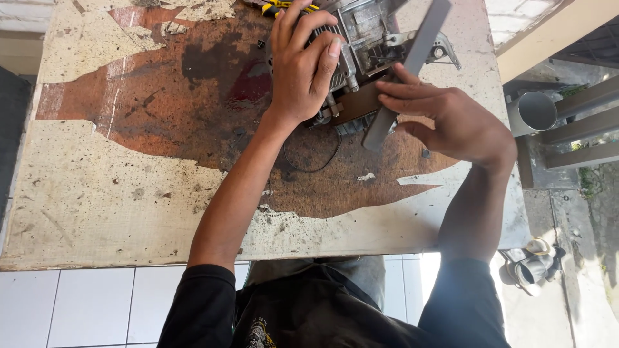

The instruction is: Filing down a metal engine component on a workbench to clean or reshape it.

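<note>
One engine [367, 45], one grey bar [412, 64], two hands [300, 71]

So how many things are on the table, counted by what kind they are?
Metal engine part: 1
Flat grey bar: 1
Yellow-handled tool: 1
Black rubber ring: 1
Total: 4
</note>
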